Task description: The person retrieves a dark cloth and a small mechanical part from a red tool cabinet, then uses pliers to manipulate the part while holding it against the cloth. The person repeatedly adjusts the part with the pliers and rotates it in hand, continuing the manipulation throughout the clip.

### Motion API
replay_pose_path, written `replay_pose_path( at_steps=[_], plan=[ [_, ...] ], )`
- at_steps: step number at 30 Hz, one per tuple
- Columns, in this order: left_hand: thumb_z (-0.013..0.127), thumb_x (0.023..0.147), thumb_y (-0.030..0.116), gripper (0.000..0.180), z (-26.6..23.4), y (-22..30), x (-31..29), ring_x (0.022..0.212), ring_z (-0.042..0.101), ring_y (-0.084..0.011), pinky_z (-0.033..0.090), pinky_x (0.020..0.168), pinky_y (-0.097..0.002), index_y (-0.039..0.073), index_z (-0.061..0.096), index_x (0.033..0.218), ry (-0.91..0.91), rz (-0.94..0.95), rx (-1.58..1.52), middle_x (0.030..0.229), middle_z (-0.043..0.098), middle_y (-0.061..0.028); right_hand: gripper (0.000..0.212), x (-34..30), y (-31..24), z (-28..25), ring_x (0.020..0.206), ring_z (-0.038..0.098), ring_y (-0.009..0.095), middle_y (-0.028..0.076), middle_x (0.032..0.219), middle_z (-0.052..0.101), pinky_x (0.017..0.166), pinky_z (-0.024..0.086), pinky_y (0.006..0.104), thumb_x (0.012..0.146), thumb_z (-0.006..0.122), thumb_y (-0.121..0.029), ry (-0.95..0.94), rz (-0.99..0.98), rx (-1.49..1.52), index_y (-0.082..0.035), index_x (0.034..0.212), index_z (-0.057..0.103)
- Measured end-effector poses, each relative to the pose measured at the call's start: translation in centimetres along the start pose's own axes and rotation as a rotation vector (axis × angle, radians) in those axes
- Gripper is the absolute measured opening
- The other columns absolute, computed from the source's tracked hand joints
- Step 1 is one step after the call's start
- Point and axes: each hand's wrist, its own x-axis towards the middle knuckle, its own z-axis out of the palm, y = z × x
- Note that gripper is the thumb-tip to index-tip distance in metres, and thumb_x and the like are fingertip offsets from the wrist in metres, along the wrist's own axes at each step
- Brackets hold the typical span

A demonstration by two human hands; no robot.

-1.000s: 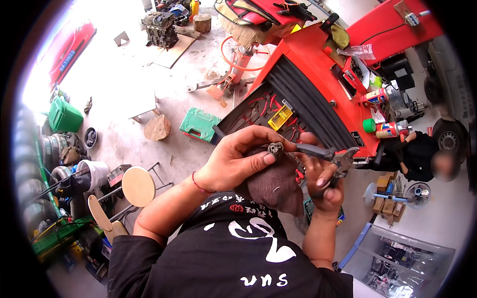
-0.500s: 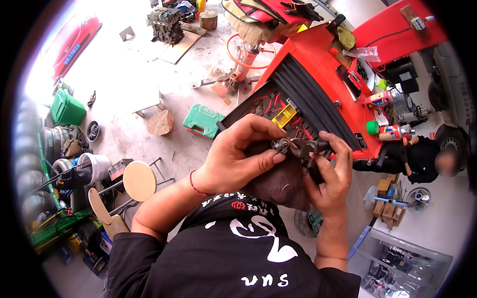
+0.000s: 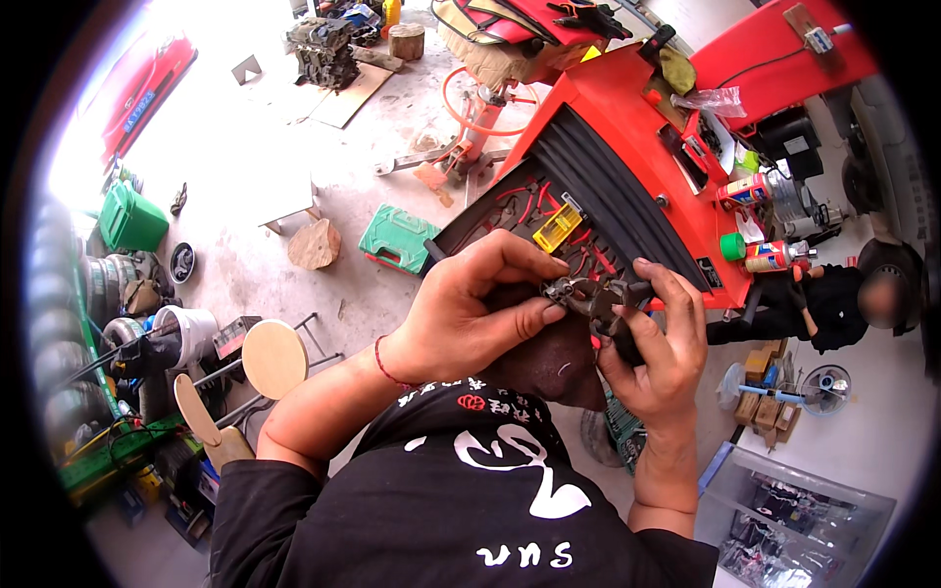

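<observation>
Between the thumb and fingertips of my left hand [image 3: 480, 309] is a small greyish metal part [image 3: 559, 288]. My right hand [image 3: 655, 363] is closed around a pair of dark pliers [image 3: 605, 296], the jaws pointing left at the metal part. Jaws and part meet or overlap in the view; how firmly they grip it I cannot tell. Under both hands lies a dark brown, cloth-like thing [image 3: 549, 365] whose kind is unclear. Just beyond my fingers stands a pulled-out drawer [image 3: 461, 230] with several red-handled pliers and a yellow case [image 3: 558, 227].
The red tool cabinet [image 3: 578, 90] carries spray cans [image 3: 769, 257] on its right. On the floor at left are a green tool case [image 3: 397, 238], a wood stump [image 3: 314, 244] and a round-seated stool [image 3: 275, 358]. A person in black [image 3: 833, 309] is at far right.
The pliers' jaws have come up against the metal part, which has turned between my left fingers. My right hand has shifted and tilted slightly to the right.
</observation>
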Motion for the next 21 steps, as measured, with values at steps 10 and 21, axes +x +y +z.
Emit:
replay_pose_path(
  at_steps=[10, 21],
  plan=[
    [0.072, 0.09, 0.002, 0.03, 0.6, -0.4, -0.1, 0.107, 0.066, -0.0141, 0.054, 0.091, -0.0288, -0.002, 0.057, 0.115, -0.036, -0.021, 0.032, 0.112, 0.069, -0.0097, 0.029, 0.1, 0.6, -1.3, 0.109, 0.059, 0.037, 0.018, 0.122, 0.062, 0.088, 0.047, 0.0458, 0.07, 0.076, -0.022, -0.017, -0.053, -0.091, -0.004, 0.09, 0.067],
    [0.067, 0.091, -0.003, 0.03, 1.5, -1.2, 0.3, 0.108, 0.066, -0.017, 0.052, 0.093, -0.0302, -0.001, 0.05, 0.116, -0.058, 0.03, -0.123, 0.114, 0.066, -0.0134, 0.027, -0.7, 1.4, -1.0, 0.097, 0.062, 0.034, 0.019, 0.114, 0.063, 0.082, 0.05, 0.0427, 0.07, 0.076, -0.014, -0.102, 0.12, 0.259, 0.001, 0.089, 0.064]
  ],
)
